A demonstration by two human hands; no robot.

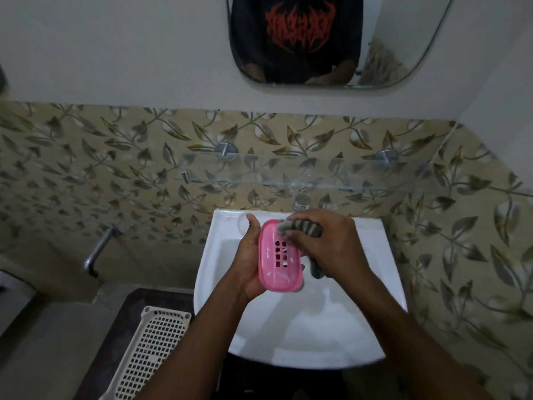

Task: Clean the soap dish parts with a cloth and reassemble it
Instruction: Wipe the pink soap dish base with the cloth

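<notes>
Hands met above the white sink [372, 235] in the head view, and all the work was there. The left hand [249, 259] held the pink soap dish part [277, 256] just over the back half of the sink bowl. Its thumb lay along the left edge of the pink part and its palm was under it, so this hand was wrapped on the part and gripped it. The pink part was tipped up so that its inside faced the camera, and it had rows of little square holes in the middle. The right hand [331, 243] was beside it, over the right side of the sink bowl. Its fingers were curled tight round a grey striped cloth [307, 226]. One end of the cloth was pressed on the top right corner of the pink part, and the other end hung down under the hand, over the bowl. A metal tap [302, 201] stood at the back edge of the sink, partly hidden by the right hand. A glass shelf [288, 181] ran along the leaf tiles [115, 157] on the wall above the sink. Higher above the sink hung a mirror [383, 24], and it showed a dark shirt [300, 62] with red print. A white plastic basket [150, 350] with many small holes lay on a dark top to the left of the sink. A metal pipe [96, 255] stuck out of the wall further left of the sink.
</notes>
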